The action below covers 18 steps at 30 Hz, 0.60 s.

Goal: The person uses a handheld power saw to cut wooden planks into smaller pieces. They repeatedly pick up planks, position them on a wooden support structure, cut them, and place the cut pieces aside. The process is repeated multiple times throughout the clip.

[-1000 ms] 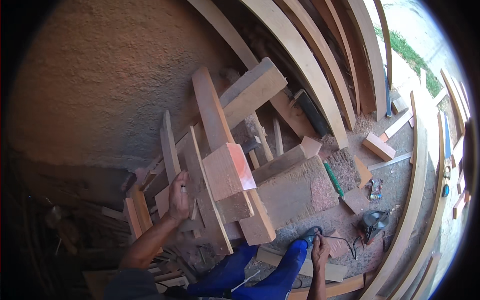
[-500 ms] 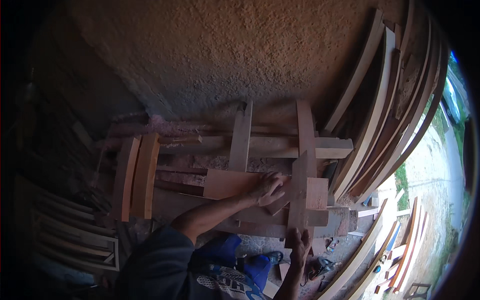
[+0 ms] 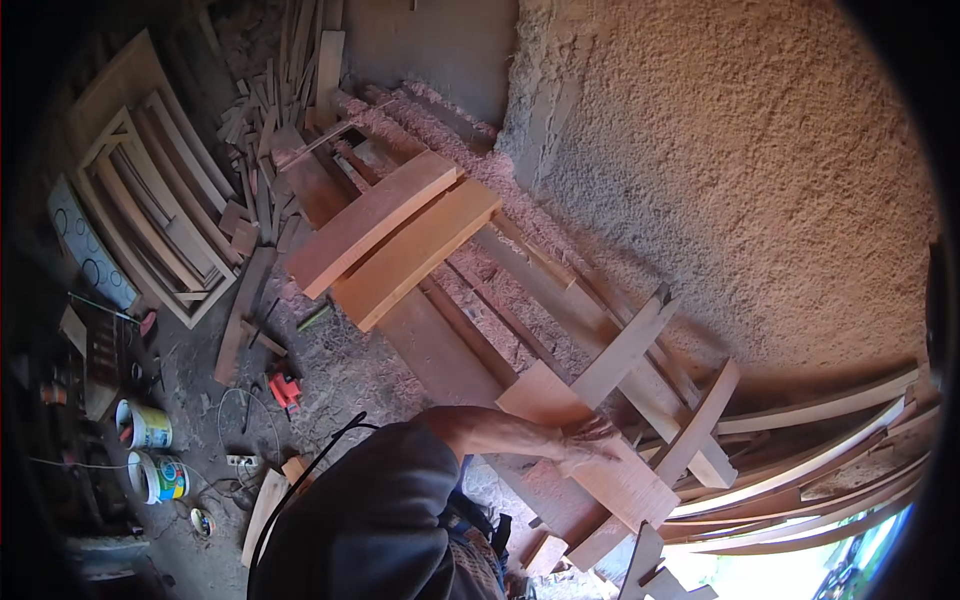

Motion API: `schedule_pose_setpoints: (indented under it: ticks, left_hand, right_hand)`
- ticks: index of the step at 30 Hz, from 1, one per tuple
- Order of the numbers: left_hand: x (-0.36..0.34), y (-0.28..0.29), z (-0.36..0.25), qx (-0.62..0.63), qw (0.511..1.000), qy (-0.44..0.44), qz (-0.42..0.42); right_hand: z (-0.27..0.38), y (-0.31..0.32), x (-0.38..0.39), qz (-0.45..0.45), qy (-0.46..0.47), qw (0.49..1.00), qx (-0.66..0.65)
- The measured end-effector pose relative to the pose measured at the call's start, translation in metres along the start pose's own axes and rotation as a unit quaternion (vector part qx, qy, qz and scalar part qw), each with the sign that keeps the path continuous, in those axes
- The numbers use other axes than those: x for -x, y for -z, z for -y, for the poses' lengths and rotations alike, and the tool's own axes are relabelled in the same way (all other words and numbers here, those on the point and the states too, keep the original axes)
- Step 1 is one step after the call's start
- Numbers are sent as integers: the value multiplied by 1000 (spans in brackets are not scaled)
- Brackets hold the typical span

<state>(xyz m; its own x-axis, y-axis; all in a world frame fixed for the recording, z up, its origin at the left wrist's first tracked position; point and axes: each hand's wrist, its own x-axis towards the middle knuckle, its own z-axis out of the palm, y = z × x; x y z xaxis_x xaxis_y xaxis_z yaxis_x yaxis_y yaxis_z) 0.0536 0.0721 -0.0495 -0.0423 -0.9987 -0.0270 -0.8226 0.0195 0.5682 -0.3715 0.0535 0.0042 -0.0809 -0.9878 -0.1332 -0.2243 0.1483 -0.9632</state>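
My left hand [image 3: 583, 446] lies on a flat reddish board [image 3: 632, 482], its fingers stretched out and loosely spread over the surface. The board rests across the long timbers of a low wooden support [image 3: 440, 335]. Close beyond the hand, two crosspieces lie over the support: one crosspiece [image 3: 625, 348] nearer the middle, another crosspiece [image 3: 700, 425] farther right. A narrow upright-looking piece [image 3: 642, 560] shows past the board's near end. My right hand is out of the picture.
Two thick planks [image 3: 420, 255] lie across the support's far left part, amid pink shavings [image 3: 440, 140]. On the floor at left are a red tool [image 3: 284, 390], two buckets [image 3: 158, 478] and a cable. A wooden frame [image 3: 190, 296] leans behind. Long boards [image 3: 810, 410] lean at right beside a rough wall [image 3: 720, 180].
The view has swung left, bringing the floor, buckets and frame into sight. My right hand, earlier on a narrow plank, has left the picture. My left hand now lies flatter on the board.
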Motion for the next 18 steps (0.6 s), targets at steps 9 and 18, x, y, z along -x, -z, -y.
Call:
schedule_pose_setpoints:
  ticks: [9, 18]
  left_hand:
    - [216, 139, 1, -84, 957, 194, -198]
    - [354, 232, 126, -145, 797, 475, -343]
  right_hand:
    - [20, 13, -54, 72, -37, 966, -247]
    - [5, -93, -32, 128, 182, 973, 65]
